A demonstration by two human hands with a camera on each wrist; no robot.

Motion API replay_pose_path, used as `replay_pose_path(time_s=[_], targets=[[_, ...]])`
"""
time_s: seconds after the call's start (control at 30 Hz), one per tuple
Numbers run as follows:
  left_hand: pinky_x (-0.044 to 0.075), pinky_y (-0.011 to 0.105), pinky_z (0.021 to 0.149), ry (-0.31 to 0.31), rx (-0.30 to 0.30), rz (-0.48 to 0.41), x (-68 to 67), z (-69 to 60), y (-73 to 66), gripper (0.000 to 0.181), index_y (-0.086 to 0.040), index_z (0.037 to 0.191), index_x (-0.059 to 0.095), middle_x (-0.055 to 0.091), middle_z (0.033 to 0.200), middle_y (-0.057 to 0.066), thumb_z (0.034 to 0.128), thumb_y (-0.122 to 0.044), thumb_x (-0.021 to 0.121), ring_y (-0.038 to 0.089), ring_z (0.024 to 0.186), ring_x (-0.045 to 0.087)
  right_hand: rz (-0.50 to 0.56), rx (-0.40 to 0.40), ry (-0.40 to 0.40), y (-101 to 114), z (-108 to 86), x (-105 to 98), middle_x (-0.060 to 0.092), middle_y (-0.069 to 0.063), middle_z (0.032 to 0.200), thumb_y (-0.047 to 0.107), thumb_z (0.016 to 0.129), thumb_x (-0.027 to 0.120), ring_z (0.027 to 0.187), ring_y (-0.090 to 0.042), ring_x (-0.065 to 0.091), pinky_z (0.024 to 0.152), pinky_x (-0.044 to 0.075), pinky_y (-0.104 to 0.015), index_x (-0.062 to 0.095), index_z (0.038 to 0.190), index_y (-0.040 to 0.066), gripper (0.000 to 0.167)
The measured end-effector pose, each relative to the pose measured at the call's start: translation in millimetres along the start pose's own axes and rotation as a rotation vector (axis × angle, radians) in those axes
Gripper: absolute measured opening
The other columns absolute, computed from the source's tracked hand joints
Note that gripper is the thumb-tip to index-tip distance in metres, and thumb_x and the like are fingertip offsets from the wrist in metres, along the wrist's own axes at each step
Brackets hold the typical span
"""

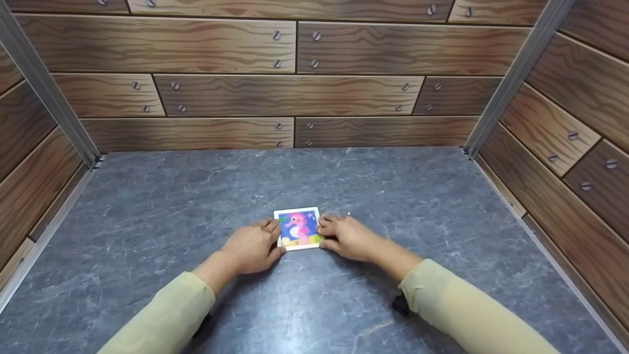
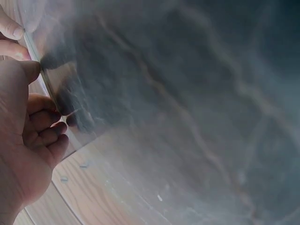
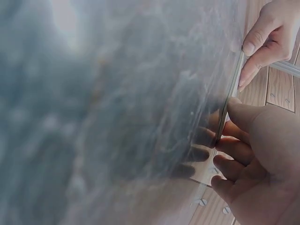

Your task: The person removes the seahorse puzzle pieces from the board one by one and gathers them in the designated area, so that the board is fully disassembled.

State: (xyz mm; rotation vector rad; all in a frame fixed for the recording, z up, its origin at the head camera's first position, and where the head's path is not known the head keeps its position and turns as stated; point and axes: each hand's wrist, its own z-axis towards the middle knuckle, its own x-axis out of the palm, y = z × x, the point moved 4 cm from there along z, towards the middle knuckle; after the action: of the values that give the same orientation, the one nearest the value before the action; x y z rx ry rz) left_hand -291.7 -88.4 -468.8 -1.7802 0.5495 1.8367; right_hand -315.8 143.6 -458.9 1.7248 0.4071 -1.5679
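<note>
A small square picture board (image 1: pixel 298 228) with a white border lies flat on the table, showing a pink seahorse on blue. Along its left side, my left hand (image 1: pixel 253 248) grips the edge, thumb by the lower left corner. Opposite, my right hand (image 1: pixel 351 238) holds the right edge between thumb and fingers. Seen low in the left wrist view, the board's thin edge (image 2: pixel 45 84) runs between the hands. The right wrist view shows the fingers (image 3: pixel 234 150) partly curled at that edge (image 3: pixel 236 75). Its underside is hidden.
The dark grey marbled tabletop (image 1: pixel 196 191) is glossy and reflects light near the front. Wood-plank patterned panels (image 1: pixel 295 93) stand at the back and both sides, with grey metal posts (image 1: pixel 516 73) at the corners. A tiny pale speck lies beyond my right hand.
</note>
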Motion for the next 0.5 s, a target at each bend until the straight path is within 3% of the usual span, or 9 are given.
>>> replay_pose_path(time_s=[0.5], targets=[[0.051,0.05,0.109,-0.011,0.018,0.013,1.1,-8.1,-14.2,0.061,0.008,0.144,0.06,0.06,0.148,0.025,0.1086,-0.042,0.056,0.039,0.14,0.056,0.002,0.006,0.029,4.3,-15.3,2.5,0.054,-0.022,0.153,0.026,0.103,0.071,0.145,-0.044,0.048,0.117,0.038,-0.064,0.067,0.139,0.0,0.045]])
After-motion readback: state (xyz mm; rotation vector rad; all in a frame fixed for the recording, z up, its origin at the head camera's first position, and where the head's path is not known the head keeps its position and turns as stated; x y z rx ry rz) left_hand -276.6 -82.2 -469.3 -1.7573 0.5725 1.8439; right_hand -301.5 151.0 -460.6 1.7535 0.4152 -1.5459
